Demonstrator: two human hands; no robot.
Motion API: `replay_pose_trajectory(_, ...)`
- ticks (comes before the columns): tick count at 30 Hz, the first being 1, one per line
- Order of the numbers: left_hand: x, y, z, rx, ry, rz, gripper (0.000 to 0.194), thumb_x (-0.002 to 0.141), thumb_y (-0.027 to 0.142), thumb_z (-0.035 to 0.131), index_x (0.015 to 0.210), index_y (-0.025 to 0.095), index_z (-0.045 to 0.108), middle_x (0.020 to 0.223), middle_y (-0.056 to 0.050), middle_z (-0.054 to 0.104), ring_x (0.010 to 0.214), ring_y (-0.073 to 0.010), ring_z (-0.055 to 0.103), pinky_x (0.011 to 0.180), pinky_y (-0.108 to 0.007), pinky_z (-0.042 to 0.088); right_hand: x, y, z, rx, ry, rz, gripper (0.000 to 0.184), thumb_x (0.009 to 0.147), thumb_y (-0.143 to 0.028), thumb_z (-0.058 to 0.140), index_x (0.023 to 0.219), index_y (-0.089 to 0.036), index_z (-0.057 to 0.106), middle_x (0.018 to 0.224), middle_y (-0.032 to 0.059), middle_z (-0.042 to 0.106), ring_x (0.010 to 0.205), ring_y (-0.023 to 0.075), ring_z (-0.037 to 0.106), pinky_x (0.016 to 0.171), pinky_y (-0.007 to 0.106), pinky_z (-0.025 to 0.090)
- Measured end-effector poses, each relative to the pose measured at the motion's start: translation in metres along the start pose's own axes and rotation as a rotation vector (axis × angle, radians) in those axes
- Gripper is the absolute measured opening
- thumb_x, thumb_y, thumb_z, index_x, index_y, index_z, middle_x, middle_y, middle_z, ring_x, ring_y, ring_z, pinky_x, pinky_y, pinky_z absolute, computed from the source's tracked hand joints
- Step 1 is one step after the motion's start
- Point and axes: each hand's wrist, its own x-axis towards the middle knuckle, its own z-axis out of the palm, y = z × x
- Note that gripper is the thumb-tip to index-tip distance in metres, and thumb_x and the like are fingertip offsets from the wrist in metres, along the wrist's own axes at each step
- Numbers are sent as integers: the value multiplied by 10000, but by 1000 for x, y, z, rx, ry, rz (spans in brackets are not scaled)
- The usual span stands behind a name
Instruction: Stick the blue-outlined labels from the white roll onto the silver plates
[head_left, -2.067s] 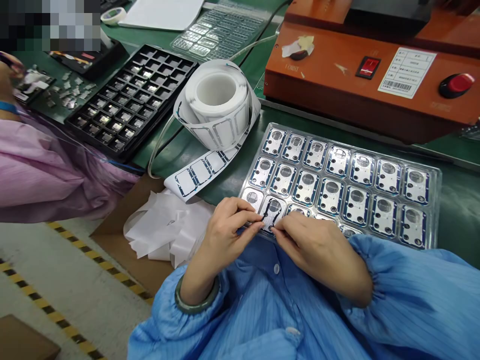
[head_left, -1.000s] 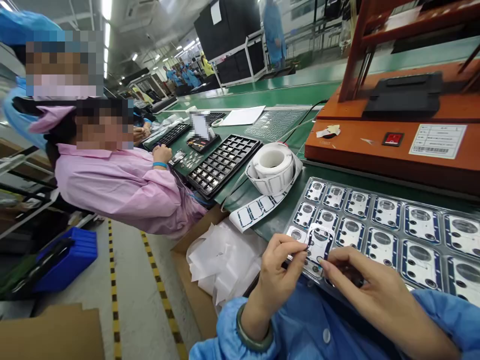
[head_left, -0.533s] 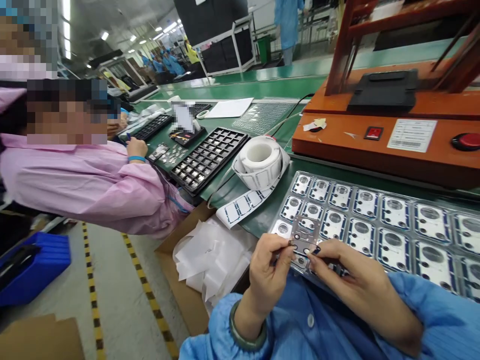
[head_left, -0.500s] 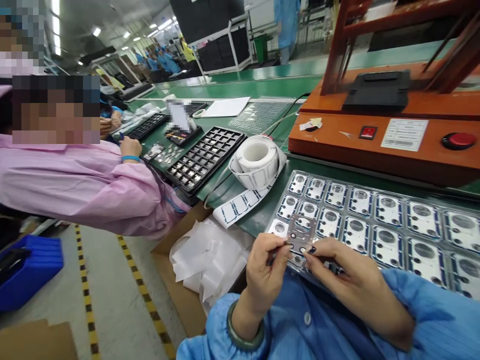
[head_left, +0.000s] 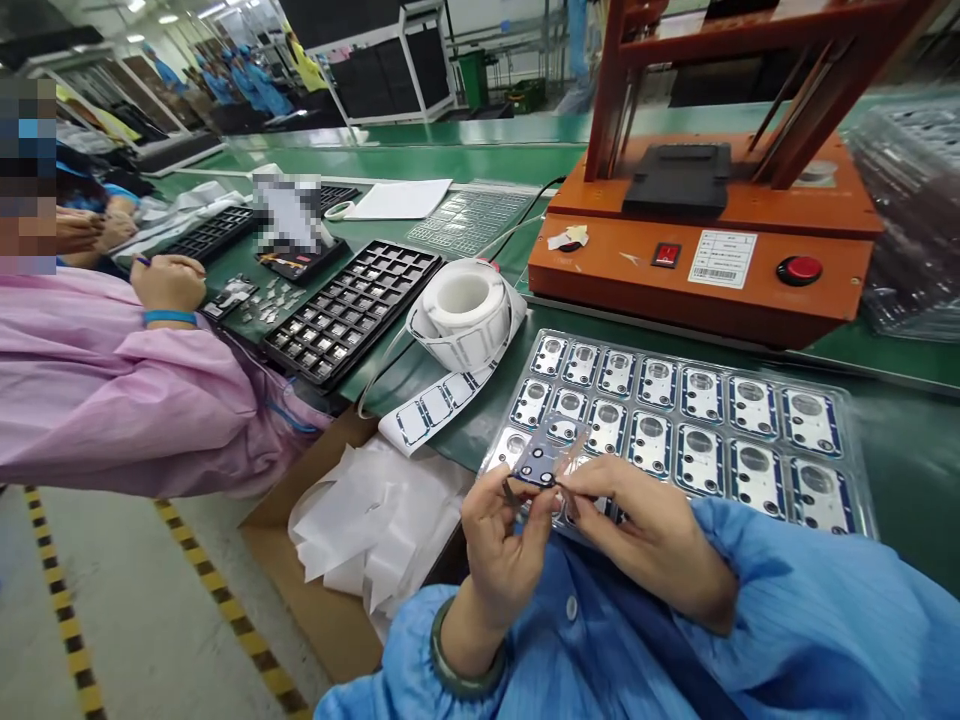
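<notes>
My left hand (head_left: pixel 504 545) pinches the lower edge of a small, thin panel (head_left: pixel 541 458) with round dark-rimmed holes. The fingers of my right hand (head_left: pixel 649 535) are closed on a thin clear film (head_left: pixel 573 455), which stands away from the panel's right side. Whether the film still touches the panel near my fingertips I cannot tell. Behind both hands lies a clear plastic tray (head_left: pixel 851 410) with rows of white, blue-edged panels (head_left: pixel 701 392), each with a round window; my hands hide part of its front row.
A label roll (head_left: pixel 461 300) stands left of the tray, its strip hanging over a cardboard box (head_left: pixel 300 560) of white backing paper (head_left: pixel 382 515). An orange press (head_left: pixel 615 280) is behind the tray. A co-worker's pink sleeve (head_left: pixel 142 370) and a black compartment tray (head_left: pixel 352 315) are further left.
The clear film has come away from the panel at its right side, and the panel now looks bluish and tilted. My view has turned right, showing more plastic trays beside the press.
</notes>
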Motion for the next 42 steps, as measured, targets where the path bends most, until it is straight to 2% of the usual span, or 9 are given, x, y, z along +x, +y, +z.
replay_pose_trajectory(5,1,4,2,-29,-29,-24,468,849,128,597,1264,246,417,904,-13,598,744,-117,687,566,-175,579,3,-6,-3,-6,24,58,103,878,-139,528,912,-219,583,779,14,660,689,135,640,622,248,523)
replay_pose_trajectory(13,3,10,2,-145,-87,-63,357,900,134,512,1242,221,457,929,-33,637,728,-104,677,676,-219,583,2,-2,0,88,49,244,26,864,-199,575,888,-207,582,762,2,646,641,112,610,611,224,520)
replay_pose_trajectory(18,1,-1,-4,-65,-126,22,372,921,153,459,1291,185,433,952,-70,650,814,-147,669,746,-291,570,3,-1,2,272,40,412,28,841,-224,593,850,-206,573,725,-9,644,609,109,612,573,212,517)
replay_pose_trajectory(23,10,-8,-14,346,-64,388,475,839,58,540,1297,160,464,1077,-113,646,982,-194,641,797,-321,561,4,-2,1,340,34,416,51,817,-201,586,784,-209,548,682,-14,602,610,112,583,571,214,495)
replay_pose_trajectory(26,18,-4,-16,491,-34,496,533,790,6,578,1279,183,468,1138,-114,642,984,-196,653,767,-318,576,4,-1,1,383,30,399,50,819,-192,580,802,-215,540,722,-9,602,640,117,585,586,220,493)
replay_pose_trajectory(30,18,-3,-15,505,19,505,624,751,-51,574,1306,191,424,1205,-119,601,1018,-200,648,774,-334,594,0,0,2,361,6,355,48,828,-183,565,843,-222,542,753,-1,605,676,127,588,612,237,492)
replay_pose_trajectory(38,20,7,-18,515,60,523,550,742,-47,570,1229,195,484,1089,-71,593,975,-191,660,822,-360,594,-1,1,1,319,-11,297,79,826,-152,557,851,-224,536,765,7,607,731,143,604,643,256,498)
replay_pose_trajectory(40,26,12,-20,459,181,503,621,756,-31,566,1287,253,412,1133,-45,573,931,-157,665,849,-371,581,0,1,1,303,1,295,73,830,-153,555,841,-222,533,752,4,597,717,139,596,633,255,492)
replay_pose_trajectory(42,31,16,-22,330,316,405,624,794,19,562,1324,281,361,1144,-33,572,893,-140,665,857,-387,572,0,1,1,302,17,290,77,833,-151,557,842,-223,532,753,2,595,712,135,592,626,252,487)
